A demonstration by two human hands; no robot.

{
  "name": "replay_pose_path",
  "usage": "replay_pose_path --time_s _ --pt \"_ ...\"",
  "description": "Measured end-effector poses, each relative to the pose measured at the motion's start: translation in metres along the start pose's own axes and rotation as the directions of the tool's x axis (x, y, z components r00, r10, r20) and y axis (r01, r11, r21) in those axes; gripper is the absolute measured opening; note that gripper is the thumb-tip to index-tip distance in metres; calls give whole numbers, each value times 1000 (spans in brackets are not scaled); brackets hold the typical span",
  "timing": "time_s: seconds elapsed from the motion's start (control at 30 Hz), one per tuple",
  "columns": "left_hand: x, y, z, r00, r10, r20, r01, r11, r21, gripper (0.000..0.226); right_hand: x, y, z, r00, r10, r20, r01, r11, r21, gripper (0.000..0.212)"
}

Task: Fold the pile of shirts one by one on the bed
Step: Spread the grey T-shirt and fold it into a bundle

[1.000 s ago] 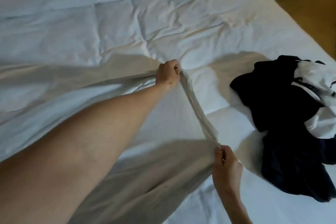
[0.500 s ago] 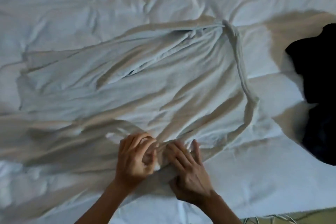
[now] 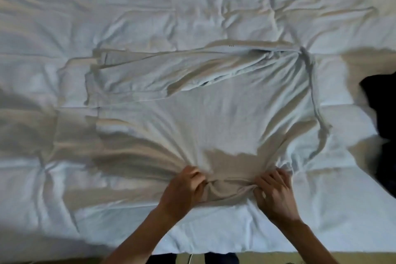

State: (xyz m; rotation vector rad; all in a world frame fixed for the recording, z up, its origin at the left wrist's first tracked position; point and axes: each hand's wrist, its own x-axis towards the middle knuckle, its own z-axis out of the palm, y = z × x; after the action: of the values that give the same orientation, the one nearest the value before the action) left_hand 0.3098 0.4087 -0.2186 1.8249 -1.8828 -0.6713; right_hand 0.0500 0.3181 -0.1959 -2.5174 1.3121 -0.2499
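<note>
A pale shirt [image 3: 214,111] lies spread across the white duvet [image 3: 150,6] of the bed, its long axis running left to right, one edge toward the far side and the other toward the person; a fold of its cloth lies doubled over along the far edge, presumably a sleeve or side panel, though which cannot be told. The left hand [image 3: 182,191] and the right hand [image 3: 275,195] both grip the near edge of the shirt, fingers curled into bunched cloth, the two hands set near one another with a short gathered span of fabric between them; radiating creases run from each grip into the body of the garment, which suggests that the cloth is under tension, pulled toward the near edge of the bed. The grip at two points on one edge appears chosen so that the panel can be drawn taut and flattened, or lifted as a straight line for a fold; which of these is meant cannot be judged. A dark heap of garments [image 3: 383,118] lies at the right margin, well apart from the pale shirt, and is taken to be the pile awaiting folding; the floor [image 3: 267,258] shows beyond the near edge of the mattress. Folding of this shirt seems at an early stage.
</note>
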Motion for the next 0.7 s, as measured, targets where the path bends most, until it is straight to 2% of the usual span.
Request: replay_pose_path --time_s 0.03,0.07,0.13,0.17,0.2,0.23,0.3,0.33,0.37,0.4,0.53,0.63,0.7 --pt "-5 -4 -2 998 38 41 -39 999 35 15 0 -4 -4 999 39 36 -39 999 -18 13" --pt "-10 -11 -8 999 33 29 -35 997 66 15 3 -13 -5 997 55 53 -54 998 -23 19" --pt "-15 -26 -23 983 -108 -150 121 990 74 25 14 -36 -6 997 -4 81 2 1000 21 48" --pt "-19 -37 -34 932 -239 -274 259 965 40 32 23 -54 -3 994 -72 85 67 996 55 57" --pt "-23 -48 -48 838 -377 -395 410 912 -3 38 33 -75 4 984 -148 94 139 986 95 61" --pt "-28 -62 -60 715 -508 -481 560 827 -41 44 42 -95 16 971 -213 110 197 971 136 62" --pt "-40 -91 -80 449 -721 -528 796 591 -129 51 54 -131 52 938 -305 164 274 943 187 61" --pt "-46 -105 -85 343 -790 -508 857 485 -176 50 58 -147 71 922 -341 184 308 933 185 61" --pt "-49 -115 -90 273 -835 -478 891 407 -202 49 63 -160 89 909 -369 192 340 925 169 60" --pt "-52 -122 -92 242 -861 -447 910 362 -205 50 67 -169 103 904 -384 186 360 921 148 58" --pt "-51 -140 -103 239 -931 -276 936 297 -192 48 82 -186 121 929 -349 123 339 936 92 53" --pt "-50 -142 -113 337 -914 -225 846 399 -354 30 88 -185 124 911 -386 149 386 922 28 44" --pt "-55 -137 -124 359 -881 -309 783 465 -414 29 98 -186 120 922 -379 76 374 924 76 34"
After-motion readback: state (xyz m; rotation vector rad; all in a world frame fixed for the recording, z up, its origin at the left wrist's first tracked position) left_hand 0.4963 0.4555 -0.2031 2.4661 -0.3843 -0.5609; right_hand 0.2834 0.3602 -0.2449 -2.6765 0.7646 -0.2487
